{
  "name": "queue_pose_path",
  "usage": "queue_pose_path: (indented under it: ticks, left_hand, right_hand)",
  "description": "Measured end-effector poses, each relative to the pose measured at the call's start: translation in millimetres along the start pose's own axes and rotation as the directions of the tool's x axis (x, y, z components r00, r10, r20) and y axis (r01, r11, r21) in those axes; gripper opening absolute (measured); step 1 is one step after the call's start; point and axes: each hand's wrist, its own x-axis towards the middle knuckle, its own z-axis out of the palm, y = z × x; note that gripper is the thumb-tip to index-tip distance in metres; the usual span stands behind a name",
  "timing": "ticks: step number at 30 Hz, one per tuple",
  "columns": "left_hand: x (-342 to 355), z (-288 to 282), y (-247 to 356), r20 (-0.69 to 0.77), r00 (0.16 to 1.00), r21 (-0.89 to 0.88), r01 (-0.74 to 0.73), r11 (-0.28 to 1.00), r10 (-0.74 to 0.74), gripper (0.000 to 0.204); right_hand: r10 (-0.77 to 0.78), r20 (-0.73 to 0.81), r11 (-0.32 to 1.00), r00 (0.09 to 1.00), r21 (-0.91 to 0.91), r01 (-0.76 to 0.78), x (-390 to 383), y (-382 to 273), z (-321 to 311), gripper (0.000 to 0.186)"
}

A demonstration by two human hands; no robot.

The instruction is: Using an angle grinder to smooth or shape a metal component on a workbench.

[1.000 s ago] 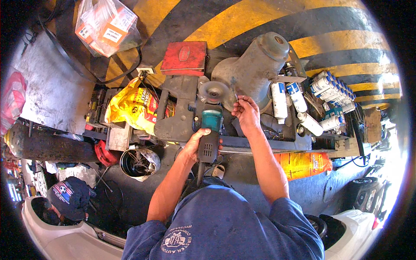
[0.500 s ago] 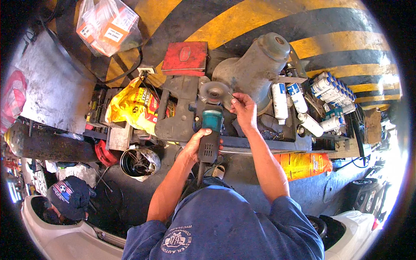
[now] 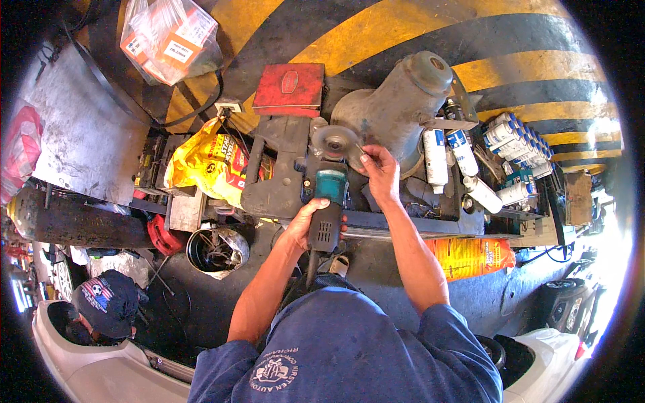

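- pink-and-white bag [image 3: 21, 151]; far left of the grinder [image 3: 324, 225];
- grey metal sheet [image 3: 84, 134]; left of the grinder, next to that bag;
- dark cap [image 3: 105, 302] on another person; low and left of the grinder;
- clear plastic bag [image 3: 168, 50] with orange-and-white boxes in it; up and left of the grinder;
- yellow bag [image 3: 205, 161]; left of the grinder, nearer than the sheet;
- bucket [image 3: 239, 250], dark bits inside; left of the grinder and a little lower;
- red case [image 3: 289, 87]; beyond the grinder's disc end, slightly left;
- left hand [image 3: 306, 225]; closed round the grinder's black body, thumb on top, firm hold;
- grinder itself; teal head, black body, over the near edge of the black bench [image 3: 279, 185]; grey disc [image 3: 334, 142] at its far end, cord at its near end;
- right hand [image 3: 381, 173]; just right of the grinder's disc; thumb and forefinger pinched on a small thin piece [image 3: 359, 150], too small to name; touching the disc or just beside it, cannot tell;
- metal housing [image 3: 390, 114]; up and right of the grinder;
- white cans [image 3: 435, 161]; right of the grinder, past the housing;
- orange bag [image 3: 470, 258]; right of the grinder, lower;
- stacked blue-and-white cans [image 3: 517, 141]; far right of the grinder
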Motion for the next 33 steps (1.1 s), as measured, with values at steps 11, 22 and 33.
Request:
queue_pose_path:
  ticks: [11, 22, 33]
  left_hand:
    - [2, -3, 0, 0.028, 0.999, 0.005, 0.016, 1.0, -0.016, 0.056]
    - [1, -1, 0, 0.026, 1.0, -0.005, -0.004, 1.0, 0.004, 0.056]
    - [2, -3, -1, 0.021, 1.0, 0.017, 0.001, 1.0, -0.001, 0.058]
  right_hand:
    - [0.21, 0.029, 0.894, 0.977, 0.399, -0.204, -5, -5, -10, 0.016]
    - [0.216, -0.013, 0.915, 0.976, 0.353, -0.197, 5, -15, 4, 0.011]
    - [0.139, -0.059, 0.987, 0.989, 0.095, -0.133, 5, -9, 8, 0.014]
